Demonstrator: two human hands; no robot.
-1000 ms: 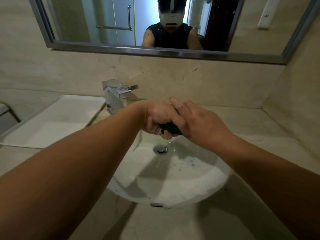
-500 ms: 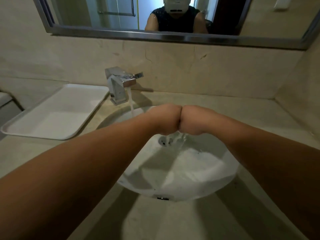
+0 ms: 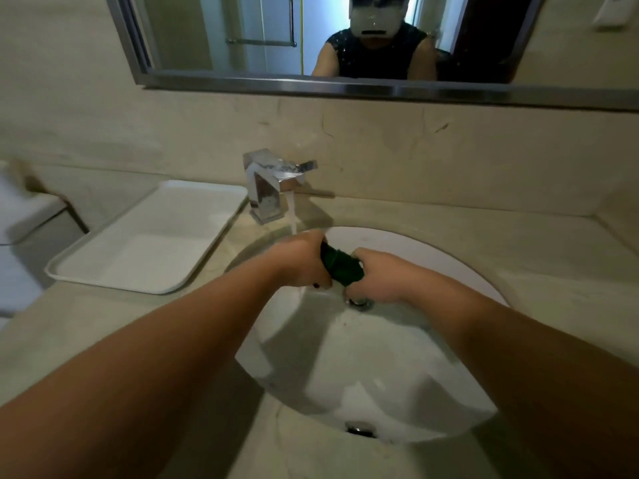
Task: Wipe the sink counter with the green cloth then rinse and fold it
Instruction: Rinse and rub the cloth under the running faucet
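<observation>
Beige stone counter [image 3: 518, 243] all round, white sink [image 3: 432, 247] sunk in the middle. Both fists are over the basin's far edge. My left hand [image 3: 302, 262] grips one end of the green cloth [image 3: 340, 267], my right hand [image 3: 377, 278] the other, and the cloth is bunched tight between them. The faucet [image 3: 269, 184] runs at the back edge, beside my left knuckles. A white tray [image 3: 155, 243] sits at the left edge, and the counter stretches wide on the right.

Bunched green cloth [image 3: 342, 269] held over sink [image 3: 397, 392].
</observation>
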